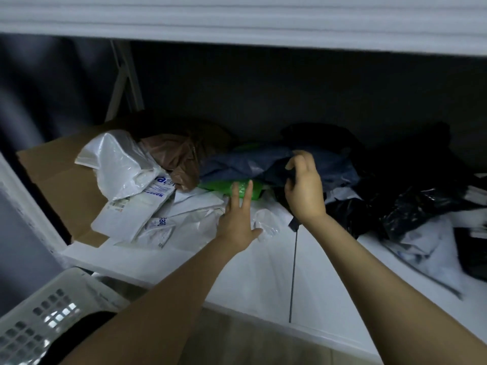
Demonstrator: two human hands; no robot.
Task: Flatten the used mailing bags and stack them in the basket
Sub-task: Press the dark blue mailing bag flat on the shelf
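A heap of used mailing bags lies on a white shelf [263, 280]. It holds white bags [123, 164], a brown bag [176, 159], a green bag [221, 187], a dark blue-grey bag [245, 164] and black bags [411, 206]. My left hand [237, 217] lies flat with straight fingers, its fingertips on the green bag. My right hand [303, 185] has curled fingers that pinch the edge of the dark blue-grey bag. A white perforated basket [47, 314] stands at the lower left, with something black inside.
A flat sheet of brown cardboard [63, 177] lies under the left part of the heap. A white upper shelf edge [237, 19] runs overhead. The back wall is dark. More dark things lie at the far right edge [471, 248].
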